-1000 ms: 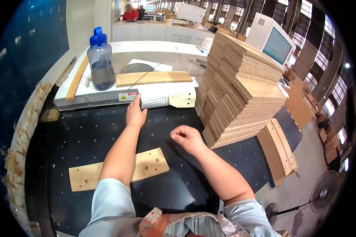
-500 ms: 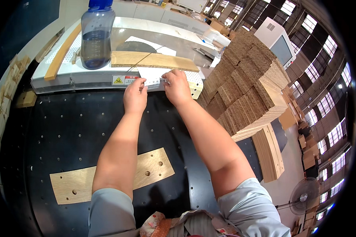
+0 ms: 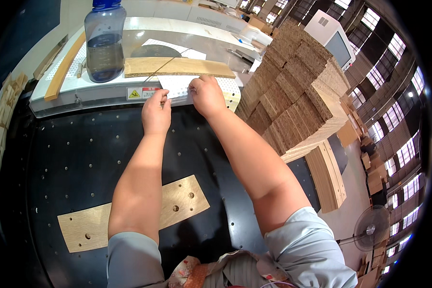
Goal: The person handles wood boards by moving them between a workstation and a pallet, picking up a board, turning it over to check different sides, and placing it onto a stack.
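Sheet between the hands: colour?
White sheet with small greyish marks; shown in the head view.

Ok so the table [image 3: 96, 151] is black with rows of pale dots, and the board [image 3: 91, 222] is honey-yellow with dark holes. The sheet [image 3: 172, 84] is white with little grey marks, the bottle [image 3: 104, 50] smoky blue-grey with a bright blue cap [image 3: 105, 4]. Stack [image 3: 297, 91] is speckled brown, sleeves [image 3: 305, 245] pale grey-blue.

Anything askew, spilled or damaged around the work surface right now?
I see no spill or clear damage. The particleboard stack on the right looks uneven, its blocks stepped rather than flush. The drilled wooden board lies slanted on the black table, though that may be fine.
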`<action>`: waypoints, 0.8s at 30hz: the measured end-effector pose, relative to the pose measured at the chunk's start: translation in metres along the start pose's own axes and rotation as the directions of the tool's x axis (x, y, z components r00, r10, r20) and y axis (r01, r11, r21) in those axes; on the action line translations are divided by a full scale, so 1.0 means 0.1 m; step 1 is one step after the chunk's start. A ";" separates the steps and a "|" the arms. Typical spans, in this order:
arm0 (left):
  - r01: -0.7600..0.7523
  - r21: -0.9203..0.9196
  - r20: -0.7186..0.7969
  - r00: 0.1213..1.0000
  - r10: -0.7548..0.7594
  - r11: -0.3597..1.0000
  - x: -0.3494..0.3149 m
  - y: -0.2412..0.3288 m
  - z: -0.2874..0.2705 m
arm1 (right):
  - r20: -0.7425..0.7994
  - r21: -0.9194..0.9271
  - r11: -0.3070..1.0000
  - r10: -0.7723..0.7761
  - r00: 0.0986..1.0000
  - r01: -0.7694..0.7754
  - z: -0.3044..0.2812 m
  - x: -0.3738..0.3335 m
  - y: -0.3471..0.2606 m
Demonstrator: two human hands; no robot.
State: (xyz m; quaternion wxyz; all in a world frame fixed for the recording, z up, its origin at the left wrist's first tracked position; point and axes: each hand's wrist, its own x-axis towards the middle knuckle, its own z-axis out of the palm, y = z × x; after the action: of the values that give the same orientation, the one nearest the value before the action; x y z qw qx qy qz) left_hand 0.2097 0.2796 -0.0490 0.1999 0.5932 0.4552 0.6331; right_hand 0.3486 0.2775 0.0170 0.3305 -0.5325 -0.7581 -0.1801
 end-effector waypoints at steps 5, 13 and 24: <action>-0.044 0.019 -0.002 0.999 0.044 0.999 0.01 -0.04 -0.02 | 0.002 0.017 0.999 -0.044 0.999 0.044 0.01 0.00 -0.01; -0.002 -0.006 0.014 1.000 0.002 1.000 0.01 0.03 -0.05 | 0.016 -0.009 0.995 -0.097 0.995 0.097 0.02 0.01 -0.01; 0.000 -0.025 -0.005 1.000 0.000 1.000 0.02 0.06 -0.05 | 0.084 0.009 0.996 -0.090 0.992 0.089 0.01 0.04 0.00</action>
State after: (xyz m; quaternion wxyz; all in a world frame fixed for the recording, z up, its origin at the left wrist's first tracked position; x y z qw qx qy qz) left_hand 0.2064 0.2763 -0.0431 0.2062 0.5893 0.4478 0.6401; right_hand 0.3474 0.2804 0.0193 0.2910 -0.5042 -0.7951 -0.1702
